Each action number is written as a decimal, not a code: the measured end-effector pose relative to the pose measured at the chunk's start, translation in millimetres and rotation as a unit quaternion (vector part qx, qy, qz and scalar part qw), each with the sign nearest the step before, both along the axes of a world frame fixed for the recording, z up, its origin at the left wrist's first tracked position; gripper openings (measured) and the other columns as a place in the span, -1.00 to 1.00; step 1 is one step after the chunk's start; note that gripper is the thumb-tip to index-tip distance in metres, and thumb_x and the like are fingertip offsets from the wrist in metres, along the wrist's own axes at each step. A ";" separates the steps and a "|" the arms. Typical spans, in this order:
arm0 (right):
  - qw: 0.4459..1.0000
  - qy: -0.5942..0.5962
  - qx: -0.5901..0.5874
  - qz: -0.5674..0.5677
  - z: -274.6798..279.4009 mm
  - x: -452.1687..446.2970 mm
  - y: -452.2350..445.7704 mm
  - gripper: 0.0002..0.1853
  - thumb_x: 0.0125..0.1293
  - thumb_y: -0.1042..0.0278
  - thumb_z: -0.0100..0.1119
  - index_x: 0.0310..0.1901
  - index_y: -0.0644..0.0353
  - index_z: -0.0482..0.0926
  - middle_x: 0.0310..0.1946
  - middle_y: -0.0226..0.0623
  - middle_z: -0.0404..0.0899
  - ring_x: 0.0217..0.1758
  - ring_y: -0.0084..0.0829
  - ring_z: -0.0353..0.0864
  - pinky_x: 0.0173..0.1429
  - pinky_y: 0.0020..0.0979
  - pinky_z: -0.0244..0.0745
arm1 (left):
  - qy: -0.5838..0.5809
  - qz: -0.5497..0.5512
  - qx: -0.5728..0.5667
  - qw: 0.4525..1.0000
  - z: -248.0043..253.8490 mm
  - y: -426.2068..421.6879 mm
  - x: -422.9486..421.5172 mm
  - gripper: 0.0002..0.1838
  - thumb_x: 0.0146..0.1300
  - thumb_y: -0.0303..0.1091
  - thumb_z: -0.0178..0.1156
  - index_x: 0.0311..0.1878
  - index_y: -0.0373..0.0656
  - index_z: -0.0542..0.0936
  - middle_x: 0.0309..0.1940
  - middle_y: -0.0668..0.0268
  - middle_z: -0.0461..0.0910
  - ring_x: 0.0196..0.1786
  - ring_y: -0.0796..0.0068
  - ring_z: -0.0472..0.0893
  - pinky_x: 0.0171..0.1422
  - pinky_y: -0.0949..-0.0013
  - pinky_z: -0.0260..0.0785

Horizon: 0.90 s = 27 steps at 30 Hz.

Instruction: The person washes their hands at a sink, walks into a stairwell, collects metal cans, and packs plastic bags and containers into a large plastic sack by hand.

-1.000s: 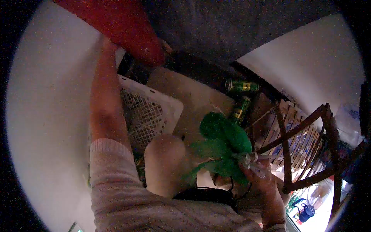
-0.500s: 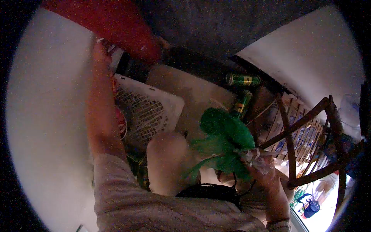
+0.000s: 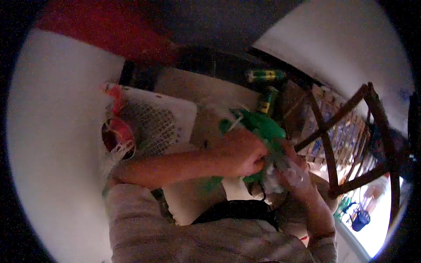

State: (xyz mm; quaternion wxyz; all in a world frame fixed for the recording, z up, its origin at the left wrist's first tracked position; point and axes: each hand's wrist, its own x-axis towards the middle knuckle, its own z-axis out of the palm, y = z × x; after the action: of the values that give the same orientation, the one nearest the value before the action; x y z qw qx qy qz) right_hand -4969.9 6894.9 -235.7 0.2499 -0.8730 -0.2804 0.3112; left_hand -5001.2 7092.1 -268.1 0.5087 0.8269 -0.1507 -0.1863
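My right hand (image 3: 298,177) grips the gathered neck of a green mesh bag (image 3: 263,125), together with some clear plastic. My left hand (image 3: 245,153) lies over the bag, close beside my right hand. Its fingers are curled, and a thin white object (image 3: 235,123) sticks up from it; blur hides what exactly that is. The bag's lower part is hidden behind my left forearm.
A white perforated basket (image 3: 186,114) stands left of centre, with a round red container (image 3: 118,136) at its left. Two green cans (image 3: 266,75) lie beyond the bag. A brown folding frame (image 3: 326,136) and slatted crate stand right. Red and grey fabric hangs above.
My left hand has come back from the far left, by the wall, to the green bag beside my right hand. The view has shifted slightly, and the red container is now uncovered.
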 end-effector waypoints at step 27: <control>0.941 0.077 -0.116 0.308 -14.7 -19.0 -22.3 -0.69 -0.18 0.40 0.06 -0.27 -0.03 0.46 -0.50 -0.34 0.38 -0.35 -0.30 0.48 -0.46 -0.30 0.45 | 0.210 0.320 0.097 0.919 -320.6 -74.4 187.7 -0.17 -0.33 -0.16 0.35 0.12 -0.13 0.26 0.08 0.14 0.28 0.17 0.16 0.22 0.18 0.00 0.04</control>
State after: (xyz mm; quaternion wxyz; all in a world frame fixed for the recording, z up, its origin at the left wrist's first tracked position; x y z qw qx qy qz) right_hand -4988.8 6872.6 -250.4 0.0596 -0.7404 -0.4771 0.4698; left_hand -4813.5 7017.7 -588.7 0.4785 0.8183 0.2508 -0.1965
